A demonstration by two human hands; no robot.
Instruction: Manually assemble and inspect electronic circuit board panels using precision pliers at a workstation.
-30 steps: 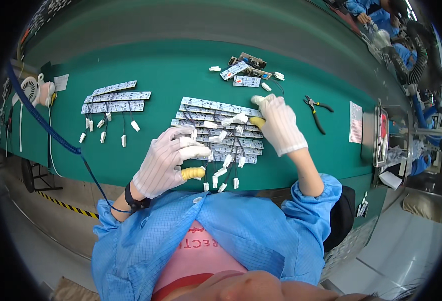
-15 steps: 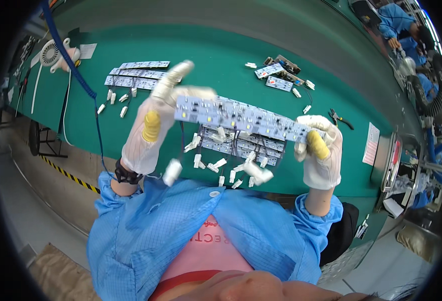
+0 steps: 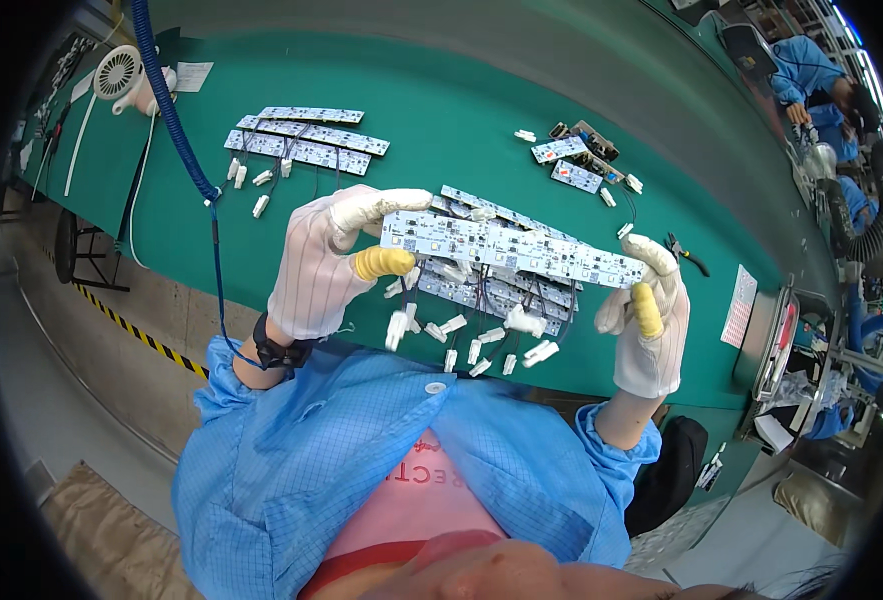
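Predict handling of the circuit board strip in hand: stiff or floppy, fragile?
Likely stiff: the circuit board strip spans left hand to right hand without visible sag. Probably fragile, as its component-studded face is uncovered. The white connector below its left end, seemingly wired to it, may swing.

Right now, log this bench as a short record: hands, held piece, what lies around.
Left hand: gripping the left end of a circuit board strip
Right hand: gripping its right end
Under the held strip: overlapping strips with white connectors
Left group: three wired strips
Right side: pliers
Far left: white fan
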